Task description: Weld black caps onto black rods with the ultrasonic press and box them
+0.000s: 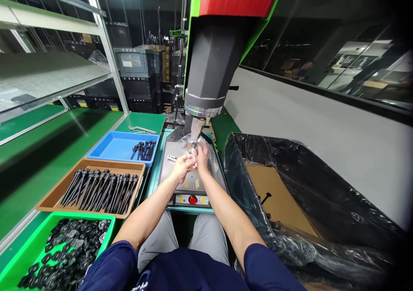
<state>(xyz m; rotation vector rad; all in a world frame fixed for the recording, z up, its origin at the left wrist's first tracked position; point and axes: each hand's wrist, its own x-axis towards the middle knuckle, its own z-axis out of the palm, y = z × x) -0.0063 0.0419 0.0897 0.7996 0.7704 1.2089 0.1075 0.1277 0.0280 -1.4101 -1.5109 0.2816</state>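
Note:
My left hand (183,167) is over the grey machine plate (168,177), its fingertips pinched together in front of my other hand. What it grips is too small to make out. Close against it on the right, my right hand (202,157) has its fingers curled round a small black part (194,145), mostly hidden by the fingers. Both hands are just below the pale metal tip (196,127) of the press head (209,63). Clear plastic film (211,157) lies around the fixture behind and beside my fingers.
Left of the machine are a blue tray (109,147) and a brown tray (92,210), both with black stems, and a green tray (41,231) of small black parts. At right stands a box lined with black plastic (235,170). A red button (192,200) faces me. A wrench (142,130) lies behind.

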